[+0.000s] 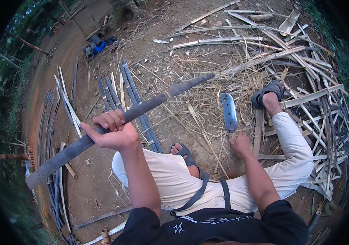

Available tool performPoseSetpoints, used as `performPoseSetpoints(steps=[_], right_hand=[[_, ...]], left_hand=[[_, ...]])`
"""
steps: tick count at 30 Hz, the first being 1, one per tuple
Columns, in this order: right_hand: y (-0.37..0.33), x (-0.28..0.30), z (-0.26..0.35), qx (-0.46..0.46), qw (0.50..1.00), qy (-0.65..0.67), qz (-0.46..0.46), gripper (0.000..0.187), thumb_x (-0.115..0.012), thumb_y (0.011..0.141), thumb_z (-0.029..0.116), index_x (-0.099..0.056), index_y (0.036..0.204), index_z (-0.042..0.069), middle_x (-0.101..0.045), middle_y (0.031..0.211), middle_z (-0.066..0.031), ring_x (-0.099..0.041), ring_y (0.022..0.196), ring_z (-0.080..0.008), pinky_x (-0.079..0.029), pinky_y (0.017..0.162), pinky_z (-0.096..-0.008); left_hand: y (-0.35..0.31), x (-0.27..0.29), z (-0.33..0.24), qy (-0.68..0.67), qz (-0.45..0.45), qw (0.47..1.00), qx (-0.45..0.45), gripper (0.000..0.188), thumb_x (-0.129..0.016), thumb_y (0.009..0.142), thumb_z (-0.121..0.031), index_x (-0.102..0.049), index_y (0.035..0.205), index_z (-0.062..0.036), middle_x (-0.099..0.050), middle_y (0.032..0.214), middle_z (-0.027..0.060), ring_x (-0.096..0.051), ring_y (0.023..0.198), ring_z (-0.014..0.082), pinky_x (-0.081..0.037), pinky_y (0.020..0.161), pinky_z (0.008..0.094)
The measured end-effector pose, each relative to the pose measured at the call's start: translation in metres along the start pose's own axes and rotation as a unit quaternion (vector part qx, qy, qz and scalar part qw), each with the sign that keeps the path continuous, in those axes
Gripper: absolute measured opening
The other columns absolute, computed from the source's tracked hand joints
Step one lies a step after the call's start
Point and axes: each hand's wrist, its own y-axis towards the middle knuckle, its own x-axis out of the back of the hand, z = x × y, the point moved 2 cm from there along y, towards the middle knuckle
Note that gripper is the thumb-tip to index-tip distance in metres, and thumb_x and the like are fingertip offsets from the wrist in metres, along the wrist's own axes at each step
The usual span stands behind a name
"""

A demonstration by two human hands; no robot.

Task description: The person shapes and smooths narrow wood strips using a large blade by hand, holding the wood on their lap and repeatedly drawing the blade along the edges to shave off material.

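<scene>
My left hand (115, 130) is closed around a long dark bamboo pole (148, 105), lifted at a slant across the view. The pole's near end points down to the left and its far end up to the right, over the litter. A joint ring shows along its far half. In my right hand (240, 143) is the handle of a cleaver (229, 112), most of the handle hidden by the fingers. Its broad, shiny blade has a few holes and points away from me, between my feet. Blade and pole are apart.
Split bamboo strips (135, 98) lie beyond my left hand. A large heap of pale bamboo slats (305, 73) fills the right side, near my sandalled right foot (268, 96). Shavings (207, 77) cover the ground ahead. Dark pipe-like pieces and a blue item (99, 47) sit far left.
</scene>
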Motion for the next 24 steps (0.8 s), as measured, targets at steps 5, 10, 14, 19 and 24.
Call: performPoseSetpoints(steps=[5, 10, 14, 19, 24], right_hand=[[0.007, -0.031, -0.003, -0.025, 0.998, 0.064, -0.014, 0.07, -0.081, 0.077, 0.02, -0.039, 0.129, -0.002, -0.054, 0.122, -0.0291, -0.056, 0.117, -0.0439, -0.046, 0.1, -0.0501], [0.005, -0.026, 0.0, -0.039, 0.992, 0.097, -0.074, 0.058, -0.075, 0.077, 0.025, -0.049, 0.121, -0.004, -0.059, 0.116, -0.0293, -0.057, 0.113, -0.0442, -0.047, 0.097, -0.0492], [-0.011, 0.045, 0.043, -0.083, 0.979, 0.169, -0.073, 0.05, -0.073, 0.077, 0.03, -0.06, 0.108, -0.006, -0.067, 0.095, -0.028, -0.066, 0.094, -0.0432, -0.051, 0.087, -0.0511], [-0.047, 0.083, 0.069, 0.036, 0.951, 0.271, -0.145, 0.046, -0.075, 0.084, 0.035, -0.062, 0.102, -0.005, -0.067, 0.08, -0.023, -0.068, 0.074, -0.0366, -0.052, 0.069, -0.0441], [-0.111, 0.136, 0.129, 0.218, 0.923, 0.293, -0.123, 0.045, -0.077, 0.084, 0.029, -0.058, 0.11, -0.002, -0.068, 0.084, -0.0198, -0.069, 0.073, -0.0349, -0.053, 0.065, -0.04]], left_hand=[[-0.016, 0.001, 0.022, 0.055, 0.107, 0.993, 0.015, 0.064, -0.035, 0.103, -0.058, -0.035, 0.06, -0.012, -0.028, 0.049, 0.0004, -0.025, 0.047, 0.0133, -0.024, 0.051, 0.0297], [-0.008, -0.007, -0.019, 0.037, 0.011, 0.982, -0.185, 0.065, -0.042, 0.092, -0.073, -0.045, 0.09, -0.0081, -0.042, 0.071, 0.0053, -0.038, 0.056, 0.0161, -0.032, 0.053, 0.03], [-0.011, -0.006, -0.069, 0.057, -0.019, 0.954, -0.294, 0.073, -0.046, 0.087, -0.08, -0.049, 0.096, -0.0076, -0.043, 0.074, 0.0048, -0.038, 0.056, 0.0144, -0.03, 0.05, 0.0279], [-0.02, -0.007, -0.082, 0.056, 0.134, 0.97, -0.196, 0.067, -0.043, 0.091, -0.077, -0.033, 0.073, -0.0139, -0.021, 0.054, -0.0039, -0.013, 0.045, 0.0077, -0.01, 0.044, 0.0258], [-0.029, 0.001, -0.082, 0.005, 0.269, 0.953, -0.138, 0.062, -0.042, 0.093, -0.074, -0.03, 0.072, -0.0165, -0.02, 0.053, -0.0049, -0.014, 0.044, 0.0063, -0.011, 0.044, 0.0256]])
